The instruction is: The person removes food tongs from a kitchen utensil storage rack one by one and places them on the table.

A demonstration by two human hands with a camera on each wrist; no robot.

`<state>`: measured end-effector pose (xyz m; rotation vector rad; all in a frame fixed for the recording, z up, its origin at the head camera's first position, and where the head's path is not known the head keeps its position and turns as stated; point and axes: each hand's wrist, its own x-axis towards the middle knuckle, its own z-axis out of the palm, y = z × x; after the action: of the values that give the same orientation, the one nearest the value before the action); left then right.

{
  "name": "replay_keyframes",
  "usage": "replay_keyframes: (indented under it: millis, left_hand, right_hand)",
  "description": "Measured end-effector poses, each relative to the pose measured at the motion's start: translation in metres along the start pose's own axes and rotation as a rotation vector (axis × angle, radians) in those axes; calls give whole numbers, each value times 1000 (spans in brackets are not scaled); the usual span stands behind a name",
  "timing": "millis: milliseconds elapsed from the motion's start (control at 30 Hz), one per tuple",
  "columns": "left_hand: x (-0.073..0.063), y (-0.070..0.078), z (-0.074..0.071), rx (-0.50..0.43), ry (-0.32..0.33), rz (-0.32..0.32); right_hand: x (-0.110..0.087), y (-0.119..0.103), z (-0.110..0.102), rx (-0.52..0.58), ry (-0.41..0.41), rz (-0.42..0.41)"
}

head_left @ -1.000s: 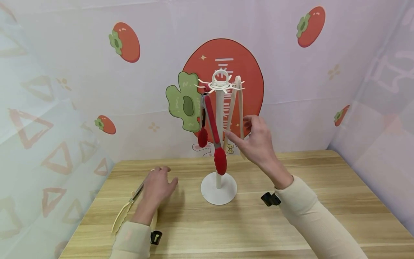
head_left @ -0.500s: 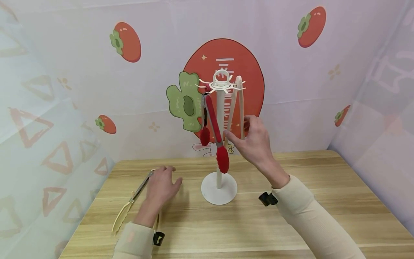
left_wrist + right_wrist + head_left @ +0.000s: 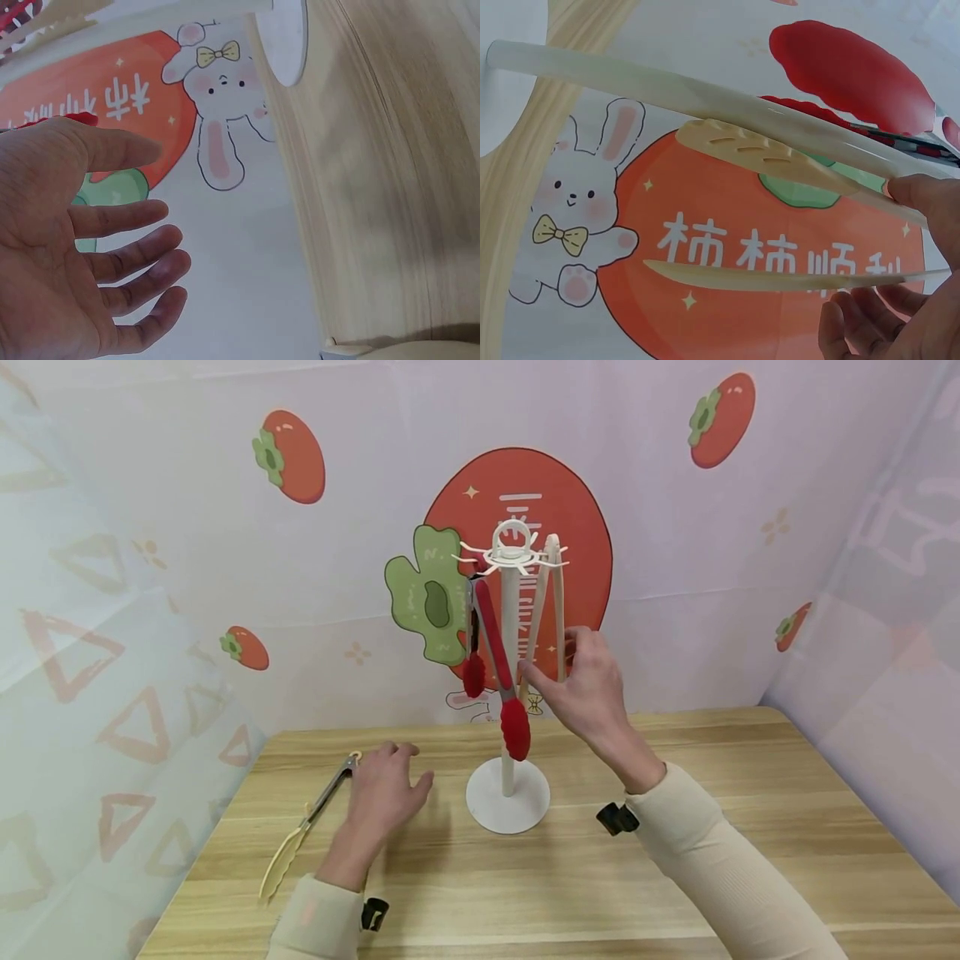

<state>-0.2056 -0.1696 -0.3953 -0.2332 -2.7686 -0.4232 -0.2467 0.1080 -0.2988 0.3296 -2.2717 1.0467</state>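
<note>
A white stand (image 3: 507,810) with a ring of hooks on top rises from the table. Cream tongs (image 3: 559,610) hang on its right side, arms spread downward. My right hand (image 3: 588,689) holds them from outside, thumb against one arm and fingers against the other, as the right wrist view shows. On the stand's left hang red-tipped tongs (image 3: 493,631), spread apart. Low over the table, my left hand (image 3: 384,789) is empty with relaxed fingers, between the stand and metal tongs with cream tips (image 3: 279,860) lying at left.
A wooden table (image 3: 637,893) reaches back to a printed cloth wall (image 3: 360,568), with cloth at both sides too. Part of a cream object (image 3: 427,351) shows at the bottom edge of the left wrist view; its kind is unclear.
My left hand has drifted right, away from the tongs lying on the table, uncovering more of their handle. The red-tipped tongs have swung slightly. My right hand has barely moved.
</note>
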Motion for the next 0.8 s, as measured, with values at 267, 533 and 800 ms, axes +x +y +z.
replay_keyframes:
  millis: [267,533,800]
  left_hand:
    - [-1,10,-2,-2,10,24]
    - [-1,16,-4,-11,-1,19]
    - [-3,20,-8,-26,28,43]
  right_hand:
    - [0,-3,4,-28,-11,8]
    - [0,-4,6,-50,-2,-7]
    - [-1,-5,4,-39,-6,-5]
